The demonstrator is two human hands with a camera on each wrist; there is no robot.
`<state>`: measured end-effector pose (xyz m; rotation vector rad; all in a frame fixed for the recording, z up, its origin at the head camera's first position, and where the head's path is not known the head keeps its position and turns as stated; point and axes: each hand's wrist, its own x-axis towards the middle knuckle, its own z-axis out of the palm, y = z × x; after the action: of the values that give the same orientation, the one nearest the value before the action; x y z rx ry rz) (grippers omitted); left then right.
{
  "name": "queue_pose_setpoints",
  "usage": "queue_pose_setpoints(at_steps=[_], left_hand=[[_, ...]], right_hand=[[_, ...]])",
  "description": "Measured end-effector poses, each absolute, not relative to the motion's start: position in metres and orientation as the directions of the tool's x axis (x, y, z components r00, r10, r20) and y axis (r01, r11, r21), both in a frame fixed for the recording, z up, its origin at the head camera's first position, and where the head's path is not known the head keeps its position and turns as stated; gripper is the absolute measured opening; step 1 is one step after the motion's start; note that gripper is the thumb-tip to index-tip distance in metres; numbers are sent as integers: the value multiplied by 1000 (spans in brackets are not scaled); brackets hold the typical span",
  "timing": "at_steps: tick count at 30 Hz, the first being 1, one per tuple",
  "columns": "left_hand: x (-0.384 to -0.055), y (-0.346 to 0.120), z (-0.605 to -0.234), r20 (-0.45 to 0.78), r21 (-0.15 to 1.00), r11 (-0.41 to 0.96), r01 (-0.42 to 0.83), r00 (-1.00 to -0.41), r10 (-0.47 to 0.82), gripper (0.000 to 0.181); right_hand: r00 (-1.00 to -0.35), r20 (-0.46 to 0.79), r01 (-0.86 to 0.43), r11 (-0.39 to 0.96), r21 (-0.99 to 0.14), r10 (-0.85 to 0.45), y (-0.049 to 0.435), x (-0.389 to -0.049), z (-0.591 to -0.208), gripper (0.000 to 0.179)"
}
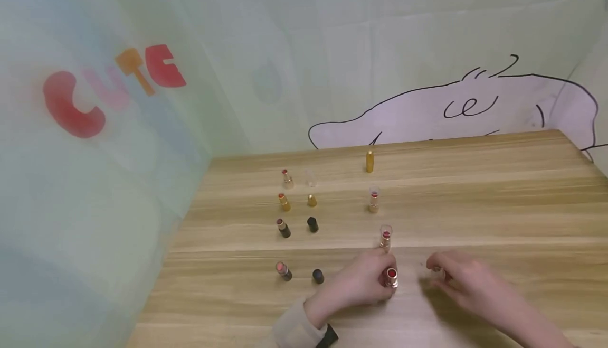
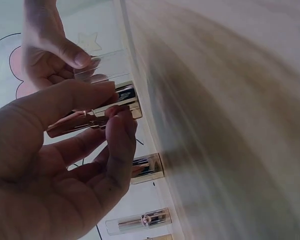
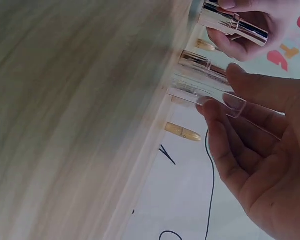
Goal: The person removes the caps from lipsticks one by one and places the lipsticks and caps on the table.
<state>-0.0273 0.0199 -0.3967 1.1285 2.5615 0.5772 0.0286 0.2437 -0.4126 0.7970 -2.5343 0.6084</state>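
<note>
My left hand (image 1: 361, 280) grips an uncapped red lipstick (image 1: 391, 279) by its shiny gold base, upright close over the table. To its right, my right hand (image 1: 470, 287) pinches a clear cap (image 3: 190, 95) between thumb and fingers. The cap and the lipstick are apart. Just beyond my left hand stands a lipstick under a clear cap (image 1: 386, 239), its base partly hidden by the hand. Farther back, in the same line, are another clear-capped lipstick (image 1: 374, 202) and a closed gold lipstick (image 1: 370, 162).
On the left, uncapped lipsticks stand in a column: rose-gold (image 1: 287, 180), gold (image 1: 284, 202), black (image 1: 283, 228) and pink-tipped (image 1: 283, 271). Beside them are a clear cap (image 1: 311, 178), a gold cap (image 1: 311, 200) and two dark caps (image 1: 312, 225). A printed curtain (image 1: 266, 47) hangs behind the wooden table (image 1: 499, 189).
</note>
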Motion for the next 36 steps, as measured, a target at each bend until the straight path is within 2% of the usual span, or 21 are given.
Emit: queue_pose_setpoints(at_steps=[9,17,27,36], left_hand=[[-28,22,-398,-124,426,628,651,-646,754,22],[-29,22,-397,-135,411,629,660,-638,758,22],[-29,22,-398,-132,413,624,664,-634,762,22],[-29,14,-396,-140,498,643,583,-677,722,39]], right_hand=[[-794,441,-562,781,-272,-418,241,30,-416,36],[-800,431,-558,781,-280,-417,240,30,-416,37],[-788,441,-557,802,-215,-429,238,30,-420,36],[-799,397,-541,828,-146,-452,239,31,-420,36]])
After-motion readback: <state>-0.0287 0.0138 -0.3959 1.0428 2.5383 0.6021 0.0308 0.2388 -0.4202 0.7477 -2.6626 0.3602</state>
